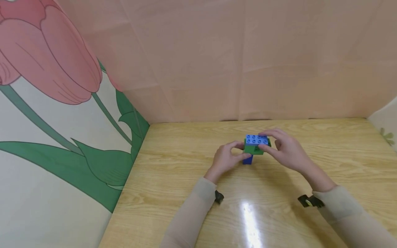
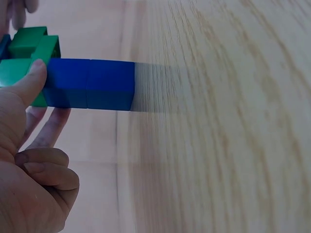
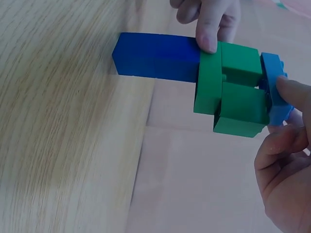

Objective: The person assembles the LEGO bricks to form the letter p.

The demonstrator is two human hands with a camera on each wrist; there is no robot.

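Observation:
A small tower of toy building bricks stands on the wooden table. Its base is two dark blue bricks (image 2: 90, 83), one above the other. A green brick (image 3: 208, 90) rests on them, and two more green bricks (image 3: 241, 110) sit side by side above it. My left hand (image 1: 224, 159) pinches the lower green brick between thumb and fingers. At the top, my right hand (image 1: 289, 151) holds a lighter blue studded brick (image 1: 252, 139) by its right end. In the right wrist view that brick looks slightly tilted, with a narrow gap between it and the green ones.
The table (image 1: 173, 193) meets a pink cloth backdrop (image 1: 198, 69) behind the tower. A cloth printed with tulips (image 1: 62, 137) hangs along the left edge. Dark straps (image 1: 311, 200) are at both sleeve cuffs.

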